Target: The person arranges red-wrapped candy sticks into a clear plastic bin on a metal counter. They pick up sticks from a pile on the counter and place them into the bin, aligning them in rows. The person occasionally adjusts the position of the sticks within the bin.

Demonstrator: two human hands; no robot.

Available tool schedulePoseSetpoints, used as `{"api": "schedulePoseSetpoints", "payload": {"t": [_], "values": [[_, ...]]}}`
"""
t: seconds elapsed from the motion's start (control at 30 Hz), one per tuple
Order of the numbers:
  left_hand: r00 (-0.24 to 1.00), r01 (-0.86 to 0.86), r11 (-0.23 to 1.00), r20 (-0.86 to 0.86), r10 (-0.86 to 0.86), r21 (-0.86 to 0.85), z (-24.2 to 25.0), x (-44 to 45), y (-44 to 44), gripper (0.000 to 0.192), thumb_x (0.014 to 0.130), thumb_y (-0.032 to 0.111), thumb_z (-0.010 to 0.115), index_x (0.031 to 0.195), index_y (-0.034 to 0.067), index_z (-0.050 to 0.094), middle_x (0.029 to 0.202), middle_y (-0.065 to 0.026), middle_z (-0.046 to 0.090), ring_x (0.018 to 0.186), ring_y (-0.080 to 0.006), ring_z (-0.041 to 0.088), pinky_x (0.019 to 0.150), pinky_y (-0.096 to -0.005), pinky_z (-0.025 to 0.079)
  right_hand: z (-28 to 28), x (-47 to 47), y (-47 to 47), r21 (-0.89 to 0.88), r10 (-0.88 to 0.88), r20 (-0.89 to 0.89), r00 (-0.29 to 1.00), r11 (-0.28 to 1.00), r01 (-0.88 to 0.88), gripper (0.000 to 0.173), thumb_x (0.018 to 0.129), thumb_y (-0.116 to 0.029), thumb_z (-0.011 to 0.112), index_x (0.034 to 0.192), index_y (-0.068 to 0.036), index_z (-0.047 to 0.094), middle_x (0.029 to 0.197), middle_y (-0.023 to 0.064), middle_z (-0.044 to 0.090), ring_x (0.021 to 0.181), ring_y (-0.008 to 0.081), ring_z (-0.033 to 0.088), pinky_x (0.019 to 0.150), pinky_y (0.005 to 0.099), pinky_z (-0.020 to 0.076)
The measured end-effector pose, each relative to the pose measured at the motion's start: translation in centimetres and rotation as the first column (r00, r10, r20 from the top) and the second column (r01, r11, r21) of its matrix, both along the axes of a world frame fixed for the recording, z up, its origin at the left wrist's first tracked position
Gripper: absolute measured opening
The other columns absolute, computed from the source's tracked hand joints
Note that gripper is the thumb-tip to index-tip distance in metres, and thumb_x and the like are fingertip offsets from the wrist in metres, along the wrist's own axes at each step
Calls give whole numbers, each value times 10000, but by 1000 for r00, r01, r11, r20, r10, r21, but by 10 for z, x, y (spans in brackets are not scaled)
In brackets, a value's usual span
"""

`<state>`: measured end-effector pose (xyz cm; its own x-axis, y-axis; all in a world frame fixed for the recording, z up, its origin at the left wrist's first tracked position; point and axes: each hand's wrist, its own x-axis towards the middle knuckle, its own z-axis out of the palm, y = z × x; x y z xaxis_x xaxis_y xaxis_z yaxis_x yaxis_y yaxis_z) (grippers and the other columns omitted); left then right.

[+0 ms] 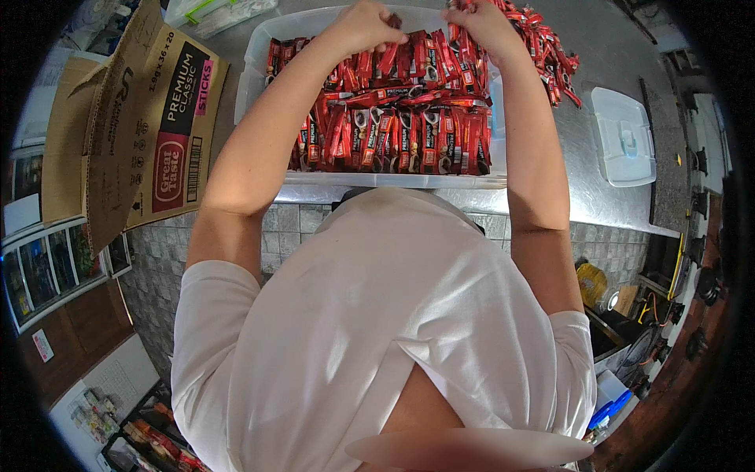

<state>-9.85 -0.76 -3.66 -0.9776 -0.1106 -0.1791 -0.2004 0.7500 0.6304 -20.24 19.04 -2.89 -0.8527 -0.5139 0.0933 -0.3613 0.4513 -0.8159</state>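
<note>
A translucent plastic bin stands on the steel table in front of me, filled with red and black coffee stick sachets. The sachets in the near row stand upright side by side; a few lie flat across the middle. My left hand is over the far part of the bin, its fingers bent around a sachet. At the far right corner, my right hand pinches red sachets between thumb and fingers. Just beyond it, a loose heap of the same sachets lies on the table.
An opened cardboard carton is at the left of the bin. A translucent lid lies on the steel table at the right. Another plastic container with a green clip sits at the far left.
</note>
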Motion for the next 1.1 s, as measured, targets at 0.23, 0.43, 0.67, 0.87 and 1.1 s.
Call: {"api": "schedulePoseSetpoints", "payload": {"t": [0.23,0.43,0.67,0.87,1.1], "values": [[995,-40,979,-92,22,-198,-24,2,2,364,756,129,639,1068,-57,615,767,-194,692,596,-214,700,620,-317,562,37,47,-6,588,-1,-168,986,803,101,470,805,-387,642,1138,-55,625,1051,175,675,979,333,652,843,428,509],[981,-62,946,-193,0,-317,-50,-25,-8,293,794,239,595,923,-9,682,850,-256,669,794,-399,662,708,-486,518,17,34,-7,625,-133,-222,966,741,246,428,812,-378,635,1105,-66,648,1039,199,674,972,346,657,847,425,508],[993,17,967,-105,-45,-256,-35,1,7,304,771,118,619,1010,-69,634,781,-197,689,612,-243,703,678,-363,564,-13,14,-2,511,240,39,970,829,-226,419,769,-362,735,949,9,665,702,116,657,581,197,632,590,347,497],[988,-5,961,-149,-38,-275,-14,7,17,238,777,131,630,929,-50,660,792,-197,693,634,-266,703,727,-357,555,-2,16,-2,474,43,-178,983,879,48,428,811,-323,690,1094,-8,626,897,154,661,886,259,663,757,354,507],[923,219,966,-350,-159,137,-4,-4,18,419,808,331,616,1075,9,642,1025,-190,674,917,-326,639,822,-419,489,9,22,-17,-692,308,425,851,717,86,264,908,-42,530,1169,-19,564,1023,90,618,972,220,597,849,371,505]]}}
